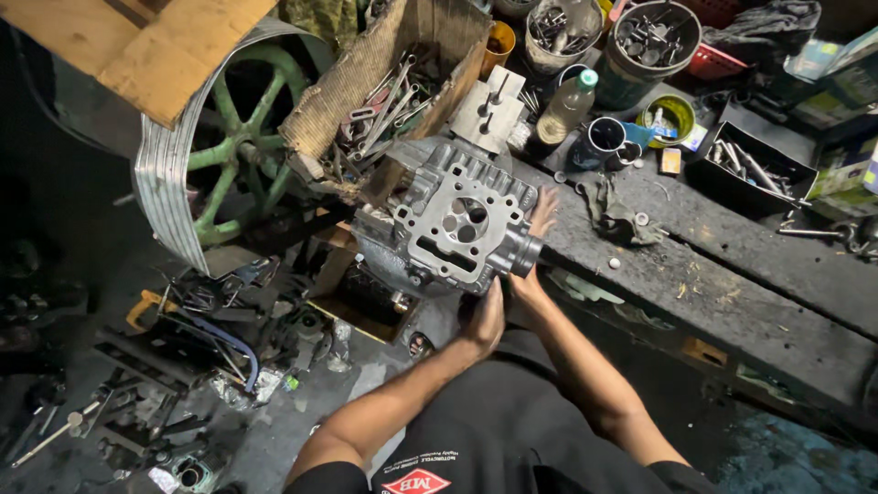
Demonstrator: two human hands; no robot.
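Both hands' grip (512, 274) around grey engine casting (457, 220)

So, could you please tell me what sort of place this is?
Probably an engine repair workshop: both hands hold a grey metal engine casting over a grimy workbench, beside a box of wrenches and a green belt wheel.

Dull grey cast-metal engine block (457, 224), rough-skinned with a smoother machined face. Beneath it a dark wooden workbench (732, 274), grimy and matt. A frayed woven-cloth-covered box (366, 82) holds bare steel wrenches (389, 110). A clear glossy plastic bottle (565, 108) stands near an oily crumpled rag (615, 212).
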